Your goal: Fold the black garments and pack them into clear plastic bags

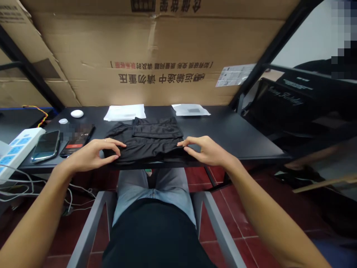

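A black garment [150,139] lies partly folded on the near edge of a black table [231,130]. My left hand [93,152] pinches the garment's near left corner between thumb and fingers. At the near right edge of the cloth, my right hand [202,149] grips the fabric with its fingers curled. Both hands sit at the table's front edge, one on each side of the folded cloth.
Two clear plastic bags [124,112] [190,109] lie behind the garment. Two phones [46,146] [76,141], a white power strip [16,150] and a white mouse [77,113] sit at the left. Cardboard boxes [156,56] wall the back. A black box [295,100] stands at the right.
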The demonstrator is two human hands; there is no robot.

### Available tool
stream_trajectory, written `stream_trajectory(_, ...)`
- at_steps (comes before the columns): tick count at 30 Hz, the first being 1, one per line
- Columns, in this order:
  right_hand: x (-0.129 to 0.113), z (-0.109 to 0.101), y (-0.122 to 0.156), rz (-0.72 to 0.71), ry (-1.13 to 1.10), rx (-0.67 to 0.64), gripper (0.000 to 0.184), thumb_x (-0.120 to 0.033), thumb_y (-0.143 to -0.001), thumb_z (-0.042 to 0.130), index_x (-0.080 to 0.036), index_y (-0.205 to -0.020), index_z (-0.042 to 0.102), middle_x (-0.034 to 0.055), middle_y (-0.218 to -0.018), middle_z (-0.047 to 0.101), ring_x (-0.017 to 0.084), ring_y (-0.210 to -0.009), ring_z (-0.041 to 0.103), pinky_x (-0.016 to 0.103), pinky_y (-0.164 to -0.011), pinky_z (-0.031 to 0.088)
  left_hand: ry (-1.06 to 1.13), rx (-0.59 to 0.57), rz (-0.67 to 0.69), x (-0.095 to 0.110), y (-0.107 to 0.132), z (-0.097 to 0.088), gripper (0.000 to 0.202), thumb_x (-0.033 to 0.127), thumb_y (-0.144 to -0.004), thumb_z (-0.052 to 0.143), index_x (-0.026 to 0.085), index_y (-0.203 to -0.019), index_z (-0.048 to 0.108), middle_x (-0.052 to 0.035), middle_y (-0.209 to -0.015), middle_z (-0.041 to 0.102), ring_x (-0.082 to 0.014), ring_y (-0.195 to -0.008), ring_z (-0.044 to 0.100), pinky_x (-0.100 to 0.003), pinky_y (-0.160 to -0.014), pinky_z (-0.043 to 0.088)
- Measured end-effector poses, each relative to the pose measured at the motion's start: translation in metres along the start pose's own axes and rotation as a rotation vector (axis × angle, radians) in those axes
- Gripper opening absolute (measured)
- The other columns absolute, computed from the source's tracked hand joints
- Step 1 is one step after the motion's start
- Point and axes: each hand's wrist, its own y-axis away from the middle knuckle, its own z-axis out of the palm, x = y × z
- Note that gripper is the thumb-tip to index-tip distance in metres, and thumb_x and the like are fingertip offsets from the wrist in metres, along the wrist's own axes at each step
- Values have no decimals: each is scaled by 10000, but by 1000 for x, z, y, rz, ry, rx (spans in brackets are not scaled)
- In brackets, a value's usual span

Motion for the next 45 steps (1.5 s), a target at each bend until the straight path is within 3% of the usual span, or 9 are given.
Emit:
stream_trajectory(4,3,1,-16,123,-15,210,206,-418,-1066,611,-252,-950,650,-11,-791,722,182,-677,647,307,-688,498,-8,16,-30,2,-1,1,364,525,-958,808,301,-1244,783,-64,-1510,754,-305,-1376,724,-473,-1231,551)
stream_trajectory(9,19,9,-43,236,-112,343,273,-505,-1048,617,-259,-930,607,-52,-634,547,167,-558,521,295,-582,426,4,103,-96,-2,-5,3,302,525,-1016,701,270,-1156,782,-53,-1317,830,-275,-1223,785,-423,-1128,610)
stream_trajectory(16,40,19,-75,365,125,416,212,-435,-1046,613,-241,-1010,689,14,-701,701,232,-675,661,340,-708,473,-114,471,-344,-18,-52,-4,316,475,-980,645,242,-1183,715,-31,-982,839,-243,-931,793,-357,-923,608)
stream_trajectory(21,48,29,-84,528,368,273,263,-493,-1031,691,-256,-1146,700,73,-896,786,304,-839,732,375,-773,508,-284,507,-445,-37,-77,3,312,475,-941,697,245,-1152,707,-60,-1088,830,-254,-884,749,-391,-937,570)
stream_trajectory(26,35,30,-82,614,553,264,445,-558,-1033,711,-221,-1320,665,166,-1071,808,412,-1005,765,500,-881,583,-453,548,-552,-44,-61,8,359,579,-931,716,253,-1081,714,-101,-1167,786,-345,-1075,744,-457,-988,558)
stream_trajectory(30,12,34,-88,271,580,315,313,-325,-1094,603,-169,-1353,687,205,-1282,779,393,-1201,731,530,-1036,594,-413,536,-653,-35,-35,6,436,659,-944,683,250,-1084,739,-103,-1116,807,-353,-1061,757,-467,-986,565)
stream_trajectory(35,-19,70,-110,-363,439,54,427,-94,-1064,508,-177,-1416,737,149,-1521,725,298,-1410,659,490,-1233,533,-326,406,-763,-29,-13,6,552,789,-895,668,252,-947,784,-103,-992,832,-385,-1008,770,-469,-911,570)
stream_trajectory(38,-27,95,-123,-439,449,-24,515,-16,-1010,517,-113,-1477,711,176,-1565,705,301,-1451,647,494,-1259,522,-256,396,-695,-30,-11,7,459,706,-909,670,256,-887,762,-74,-897,817,-333,-915,770,-415,-839,560)
stream_trajectory(45,-29,114,-130,-415,429,-66,522,-20,-1011,546,-138,-1493,710,172,-1538,729,301,-1431,674,511,-1261,526,-290,635,-566,0,-37,4,270,513,-936,685,252,-1004,703,-48,-916,785,-292,-941,751,-394,-897,568)
